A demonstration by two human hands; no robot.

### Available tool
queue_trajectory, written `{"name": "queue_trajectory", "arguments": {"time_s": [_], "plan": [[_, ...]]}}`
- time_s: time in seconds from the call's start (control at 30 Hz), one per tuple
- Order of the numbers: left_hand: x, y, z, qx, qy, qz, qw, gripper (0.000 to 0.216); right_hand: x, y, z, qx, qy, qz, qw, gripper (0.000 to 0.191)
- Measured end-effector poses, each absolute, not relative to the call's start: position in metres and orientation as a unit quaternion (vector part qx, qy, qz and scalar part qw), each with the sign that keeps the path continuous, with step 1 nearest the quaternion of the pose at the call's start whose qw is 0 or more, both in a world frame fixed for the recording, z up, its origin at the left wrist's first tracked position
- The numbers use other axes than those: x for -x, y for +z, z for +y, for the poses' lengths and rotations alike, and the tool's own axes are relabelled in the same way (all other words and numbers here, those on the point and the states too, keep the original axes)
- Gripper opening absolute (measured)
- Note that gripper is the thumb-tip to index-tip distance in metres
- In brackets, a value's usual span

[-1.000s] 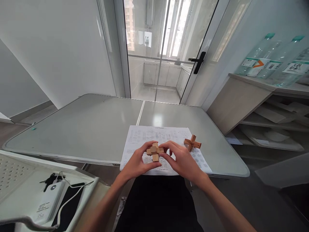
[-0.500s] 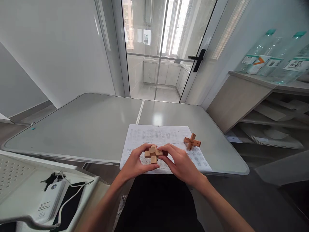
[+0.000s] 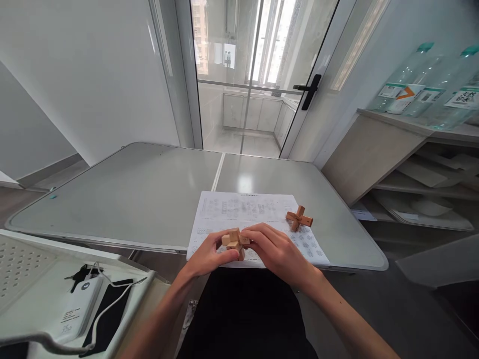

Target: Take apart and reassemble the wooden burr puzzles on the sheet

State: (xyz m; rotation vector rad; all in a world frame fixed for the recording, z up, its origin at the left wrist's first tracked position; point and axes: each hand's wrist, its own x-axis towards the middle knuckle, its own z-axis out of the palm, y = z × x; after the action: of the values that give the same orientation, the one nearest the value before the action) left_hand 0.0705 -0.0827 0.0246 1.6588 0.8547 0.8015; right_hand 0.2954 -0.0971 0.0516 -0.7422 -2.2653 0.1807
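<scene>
Between my two hands is a light wooden interlocking puzzle point(image 3: 234, 241), made of crossed square sticks. My left hand point(image 3: 208, 254) grips its left side, thumb along the front and fingers behind. On the right side, the fingers of my right hand point(image 3: 272, 249) close on a stick end; their tips partly cover it. Beneath the hands lies a printed instruction sheet point(image 3: 239, 205) with small diagrams. A darker reddish-brown wooden puzzle point(image 3: 299, 218), also of crossed sticks, rests at the sheet's right edge, touched by neither hand.
The grey folding table point(image 3: 160, 189) has a seam down its middle. At lower left, a white tray holds a power bank point(image 3: 79, 306), keys, a cable and a dark flat object. Plastic bottles point(image 3: 404, 85) stand on a shelf unit at right. A glass door point(image 3: 247, 114) is beyond.
The light wooden puzzle has been turned and tilted in my hands, showing different faces. My left thumb has drawn back slightly, and my right fingers have shifted over the puzzle's right side.
</scene>
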Motion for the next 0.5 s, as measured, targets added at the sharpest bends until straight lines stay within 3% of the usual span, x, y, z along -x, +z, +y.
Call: {"name": "queue_trajectory", "arguments": {"time_s": [0.3,0.5], "plan": [[-0.069,0.018,-0.0808,-0.663,0.335,0.316,0.591,0.062,-0.2972,0.0601,-0.0958,0.26,0.076,-0.88,0.389,0.026],[-0.0622,0.0238,-0.0765,-0.687,0.289,0.268,0.611,0.061,-0.2954,0.0562,-0.0984,0.23,0.073,-0.882,0.405,0.028]]}}
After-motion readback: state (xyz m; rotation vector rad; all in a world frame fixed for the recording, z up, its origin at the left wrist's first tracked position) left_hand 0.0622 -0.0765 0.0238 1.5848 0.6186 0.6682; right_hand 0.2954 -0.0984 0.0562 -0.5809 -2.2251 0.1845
